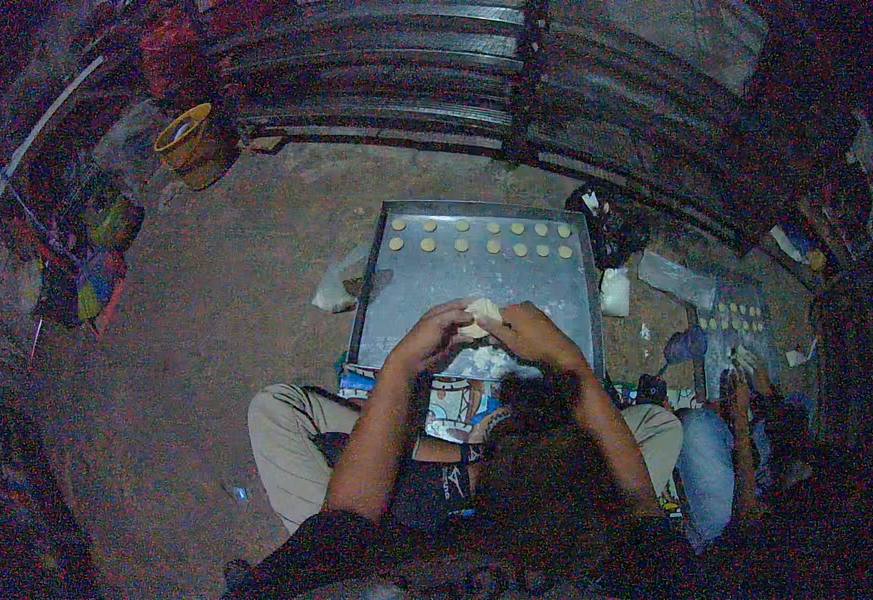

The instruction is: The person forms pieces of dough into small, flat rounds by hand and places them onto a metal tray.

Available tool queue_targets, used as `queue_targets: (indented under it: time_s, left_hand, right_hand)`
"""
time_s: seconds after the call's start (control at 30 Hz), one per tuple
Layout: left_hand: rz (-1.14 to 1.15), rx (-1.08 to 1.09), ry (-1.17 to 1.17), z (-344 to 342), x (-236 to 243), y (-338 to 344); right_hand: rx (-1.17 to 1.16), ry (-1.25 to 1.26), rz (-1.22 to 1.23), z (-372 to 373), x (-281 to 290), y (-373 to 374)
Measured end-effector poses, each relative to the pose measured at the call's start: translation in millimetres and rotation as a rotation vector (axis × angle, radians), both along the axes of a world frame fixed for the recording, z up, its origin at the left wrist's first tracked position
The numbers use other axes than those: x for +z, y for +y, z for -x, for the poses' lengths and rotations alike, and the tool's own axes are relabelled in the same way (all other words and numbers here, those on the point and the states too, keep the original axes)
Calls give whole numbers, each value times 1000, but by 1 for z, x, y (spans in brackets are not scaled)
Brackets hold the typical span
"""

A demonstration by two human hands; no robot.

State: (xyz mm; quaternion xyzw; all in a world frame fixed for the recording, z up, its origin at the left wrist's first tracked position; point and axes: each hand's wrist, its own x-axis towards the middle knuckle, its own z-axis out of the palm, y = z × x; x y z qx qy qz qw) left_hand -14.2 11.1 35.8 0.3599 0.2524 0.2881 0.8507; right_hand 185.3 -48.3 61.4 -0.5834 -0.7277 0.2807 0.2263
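Observation:
Between my two hands is a pale lump of dough (484, 314), held just above the near part of a large metal baking tray (397, 290). My left hand (431, 338) curls round its left side, and my right hand (535, 333) closes on it from the right. Two rows of small round dough pieces (462, 244) lie along the tray's far side. White flour (487, 361) is heaped at the near edge, below my hands. The undersides of the dough and some fingers are hidden.
To the right, another person's hands (742, 375) work over a second tray (732, 298) with similar round pieces. A clear plastic bag (335, 290) lies left of my tray, a white container (615, 292) right of it. A yellow bucket (197, 150) stands at the far left; metal racks (397, 75) line the back.

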Motion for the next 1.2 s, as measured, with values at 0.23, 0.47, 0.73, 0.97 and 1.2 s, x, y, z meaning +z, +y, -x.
queue_targets:
  time_s: [0.23, 0.47, 0.73, 0.97, 1.2]
  left_hand:
    - [-456, 197, 431, -10, -19, -6]
    - [-856, 508, 691, -21, -22, -9]
    - [-755, 875, 461, -35, -29, -13]
    - [-736, 572, 676, -17, 8, -21]
    - [-811, 377, 894, -29, -60, 5]
  right_hand:
    - [-92, -80, -50, 18, 29, -6]
    - [-88, 342, 102, 20, 6, -6]
    - [-205, 1042, 518, 34, -12, -6]
    - [-245, 1237, 534, 51, -23, -12]
    - [-659, 231, -196, -34, -55, 16]
